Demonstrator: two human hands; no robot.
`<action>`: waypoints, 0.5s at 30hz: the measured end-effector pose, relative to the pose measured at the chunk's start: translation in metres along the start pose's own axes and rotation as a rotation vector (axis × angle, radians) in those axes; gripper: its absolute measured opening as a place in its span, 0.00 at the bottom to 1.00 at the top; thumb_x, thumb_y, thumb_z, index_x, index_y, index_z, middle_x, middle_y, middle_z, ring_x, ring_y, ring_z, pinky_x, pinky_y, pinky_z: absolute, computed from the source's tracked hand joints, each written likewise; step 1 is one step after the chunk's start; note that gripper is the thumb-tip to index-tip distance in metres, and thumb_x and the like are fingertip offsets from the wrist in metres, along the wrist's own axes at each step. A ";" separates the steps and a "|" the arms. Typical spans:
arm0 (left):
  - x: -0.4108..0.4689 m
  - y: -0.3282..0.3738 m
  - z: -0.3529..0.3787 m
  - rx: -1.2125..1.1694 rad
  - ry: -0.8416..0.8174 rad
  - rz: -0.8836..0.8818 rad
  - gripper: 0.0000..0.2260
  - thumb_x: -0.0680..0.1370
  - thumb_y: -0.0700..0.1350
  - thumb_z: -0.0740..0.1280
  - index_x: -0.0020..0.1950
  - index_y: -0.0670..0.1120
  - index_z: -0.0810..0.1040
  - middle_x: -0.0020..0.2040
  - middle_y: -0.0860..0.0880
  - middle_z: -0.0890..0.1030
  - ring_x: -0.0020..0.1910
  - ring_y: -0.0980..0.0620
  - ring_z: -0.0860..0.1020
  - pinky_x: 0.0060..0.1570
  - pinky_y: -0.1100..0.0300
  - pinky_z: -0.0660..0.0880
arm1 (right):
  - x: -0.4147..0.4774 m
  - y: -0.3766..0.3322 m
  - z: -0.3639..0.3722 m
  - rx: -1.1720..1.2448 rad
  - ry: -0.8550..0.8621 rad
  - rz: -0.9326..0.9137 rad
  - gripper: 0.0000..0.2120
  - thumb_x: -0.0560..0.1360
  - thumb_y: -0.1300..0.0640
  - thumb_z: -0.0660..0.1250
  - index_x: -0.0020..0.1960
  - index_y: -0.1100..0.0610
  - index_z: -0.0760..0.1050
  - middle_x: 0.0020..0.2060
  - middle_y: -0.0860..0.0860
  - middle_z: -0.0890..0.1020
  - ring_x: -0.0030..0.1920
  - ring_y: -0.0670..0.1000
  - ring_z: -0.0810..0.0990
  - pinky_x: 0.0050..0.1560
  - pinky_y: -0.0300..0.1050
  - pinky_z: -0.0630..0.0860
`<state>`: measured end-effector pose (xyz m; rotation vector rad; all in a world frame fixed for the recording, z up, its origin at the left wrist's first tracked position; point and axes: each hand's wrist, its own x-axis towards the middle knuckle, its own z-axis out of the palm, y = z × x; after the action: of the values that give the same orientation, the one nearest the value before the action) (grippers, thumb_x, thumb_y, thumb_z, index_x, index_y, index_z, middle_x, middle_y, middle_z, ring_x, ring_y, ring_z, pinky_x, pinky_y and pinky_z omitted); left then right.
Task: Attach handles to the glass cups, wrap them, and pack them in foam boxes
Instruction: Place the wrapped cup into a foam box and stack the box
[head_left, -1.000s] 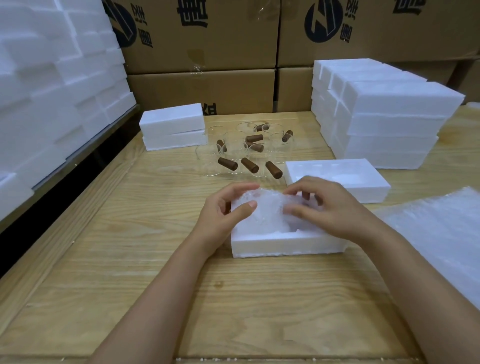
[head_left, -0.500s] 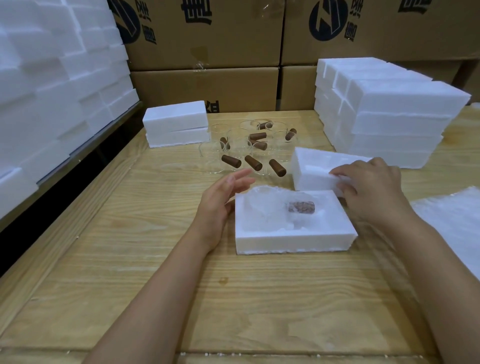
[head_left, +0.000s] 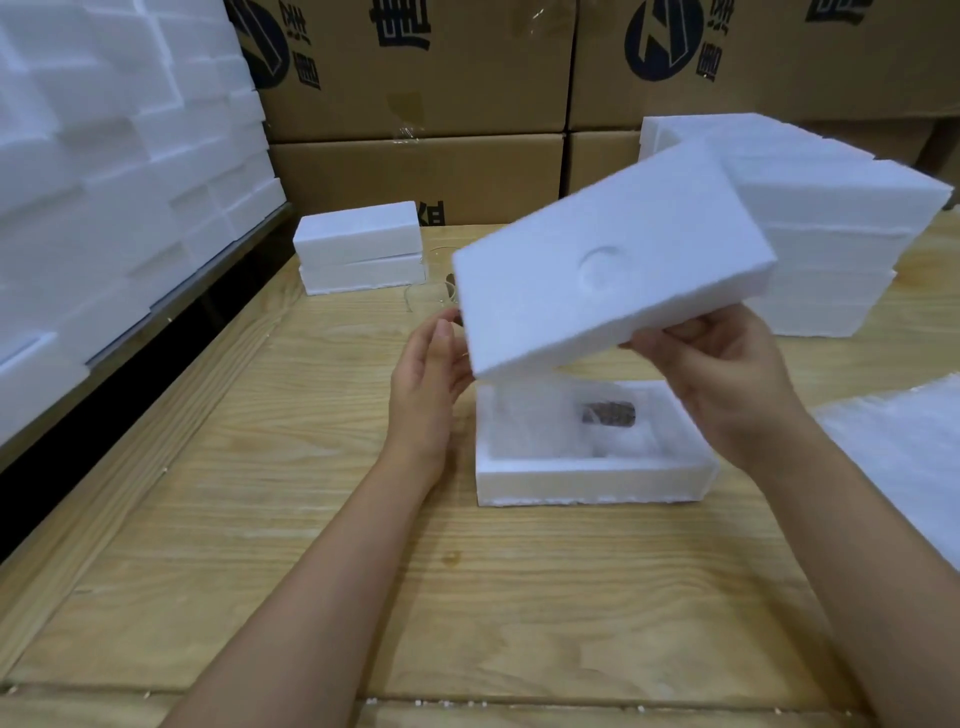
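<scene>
An open white foam box (head_left: 592, 480) sits on the wooden table in the middle. Inside lies a wrapped glass cup (head_left: 566, 421), its brown handle (head_left: 609, 414) showing through the wrap. My right hand (head_left: 727, 379) grips a white foam lid (head_left: 608, 275) by its right lower edge and holds it tilted above the box. My left hand (head_left: 431, 379) is beside the lid's left lower corner, fingers straight, near or just touching it. The lid hides most of the other glass cups (head_left: 441, 291) behind it.
A closed foam box pair (head_left: 361, 249) stands at the back left. Stacked foam boxes (head_left: 841, 249) rise at the back right, and more foam (head_left: 104, 171) on the left. Wrap sheets (head_left: 904, 457) lie at the right. Cardboard cartons (head_left: 415, 104) line the back.
My right hand picked the lid up from the table at the right and lifted it tilted above the open box. My left hand rose toward the lid's left corner.
</scene>
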<state>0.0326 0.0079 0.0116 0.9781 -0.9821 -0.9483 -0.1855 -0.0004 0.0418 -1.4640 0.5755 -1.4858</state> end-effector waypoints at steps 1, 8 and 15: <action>0.000 0.002 0.000 -0.026 0.016 -0.003 0.13 0.82 0.50 0.60 0.53 0.42 0.78 0.38 0.57 0.82 0.40 0.59 0.80 0.40 0.65 0.76 | -0.001 0.003 0.001 -0.014 -0.036 0.046 0.16 0.65 0.57 0.74 0.51 0.58 0.78 0.43 0.48 0.86 0.50 0.49 0.83 0.54 0.43 0.78; 0.000 0.015 -0.009 -0.168 0.023 -0.069 0.15 0.70 0.53 0.69 0.51 0.46 0.80 0.42 0.48 0.80 0.46 0.45 0.73 0.43 0.55 0.72 | -0.004 0.000 -0.012 0.014 -0.261 0.180 0.19 0.69 0.61 0.72 0.60 0.56 0.77 0.57 0.52 0.82 0.60 0.53 0.79 0.56 0.45 0.77; -0.005 0.016 -0.011 -0.011 -0.049 0.015 0.23 0.61 0.57 0.72 0.51 0.48 0.80 0.39 0.52 0.85 0.41 0.54 0.83 0.39 0.59 0.79 | -0.004 -0.023 -0.041 0.608 -0.288 0.473 0.35 0.75 0.54 0.68 0.77 0.55 0.54 0.72 0.62 0.64 0.71 0.65 0.62 0.69 0.66 0.58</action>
<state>0.0451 0.0195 0.0230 0.9411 -1.0232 -0.9678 -0.2311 0.0020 0.0524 -0.9504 0.2332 -0.9369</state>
